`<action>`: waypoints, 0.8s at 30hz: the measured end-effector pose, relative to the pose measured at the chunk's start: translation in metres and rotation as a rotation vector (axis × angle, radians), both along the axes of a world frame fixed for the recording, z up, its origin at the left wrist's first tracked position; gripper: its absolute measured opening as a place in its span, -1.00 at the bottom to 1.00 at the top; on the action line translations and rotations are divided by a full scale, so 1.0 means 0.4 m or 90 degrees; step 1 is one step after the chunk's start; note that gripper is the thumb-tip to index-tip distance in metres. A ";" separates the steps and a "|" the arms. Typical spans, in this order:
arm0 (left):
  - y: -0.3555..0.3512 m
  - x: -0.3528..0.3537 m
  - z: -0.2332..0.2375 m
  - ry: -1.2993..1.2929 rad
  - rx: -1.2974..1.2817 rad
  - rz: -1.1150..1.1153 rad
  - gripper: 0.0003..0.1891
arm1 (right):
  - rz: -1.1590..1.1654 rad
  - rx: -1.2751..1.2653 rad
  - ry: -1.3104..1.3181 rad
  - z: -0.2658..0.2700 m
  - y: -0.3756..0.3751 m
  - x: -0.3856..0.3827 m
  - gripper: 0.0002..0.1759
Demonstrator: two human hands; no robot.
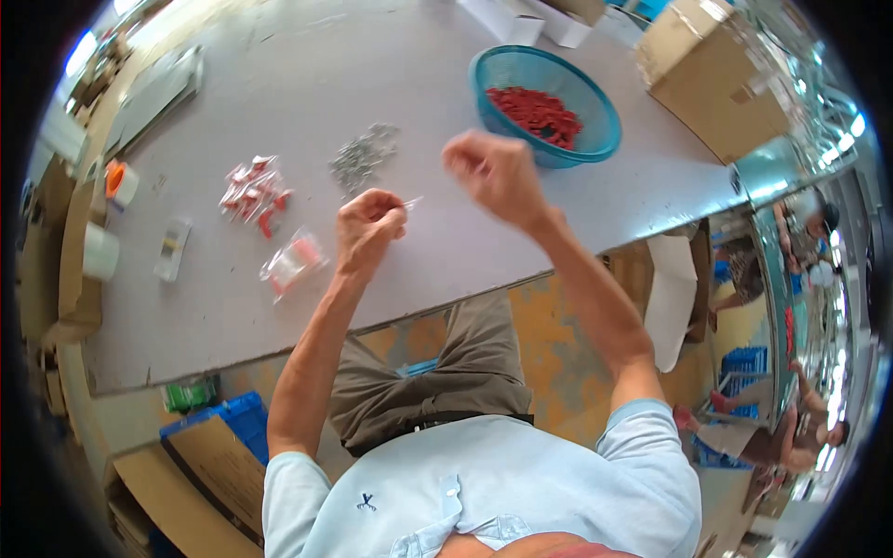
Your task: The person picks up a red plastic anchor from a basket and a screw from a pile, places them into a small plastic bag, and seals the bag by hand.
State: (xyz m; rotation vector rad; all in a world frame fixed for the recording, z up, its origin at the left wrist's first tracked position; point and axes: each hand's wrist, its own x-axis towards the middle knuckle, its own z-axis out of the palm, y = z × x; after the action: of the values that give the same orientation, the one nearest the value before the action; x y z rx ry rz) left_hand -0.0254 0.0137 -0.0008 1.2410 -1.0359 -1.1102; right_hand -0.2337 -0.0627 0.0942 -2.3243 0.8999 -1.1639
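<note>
Hands (369, 230) hover between packets (249, 193) and blue bowl (539, 69).

A pale table (186, 316) is standing over a patchy yellow-grey floor (549, 339); bright lights (858, 125) are glaring along the right side.

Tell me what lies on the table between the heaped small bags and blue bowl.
A loose pile of small silvery pieces, in the head view.

No readable text, small emblem (366, 502) on shirt (567, 474)
</note>
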 end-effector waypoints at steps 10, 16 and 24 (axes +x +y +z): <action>-0.056 -0.082 -0.030 0.025 -0.064 -0.057 -0.92 | -0.231 0.419 0.631 0.064 -0.363 -0.267 -0.41; -0.065 -0.059 -0.040 0.019 -0.065 -0.057 -0.92 | -0.211 0.385 0.564 -0.027 -0.450 -0.194 -0.64; -0.062 -0.068 -0.025 0.023 -0.067 -0.028 -0.92 | -0.193 0.184 0.630 -0.033 -0.436 -0.219 -0.63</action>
State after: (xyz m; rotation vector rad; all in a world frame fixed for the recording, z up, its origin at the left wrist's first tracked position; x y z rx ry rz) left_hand -0.0526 -0.0113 -0.0108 1.1157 -1.0842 -1.0939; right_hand -0.3214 -0.2371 0.0812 -2.5112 1.6366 0.1509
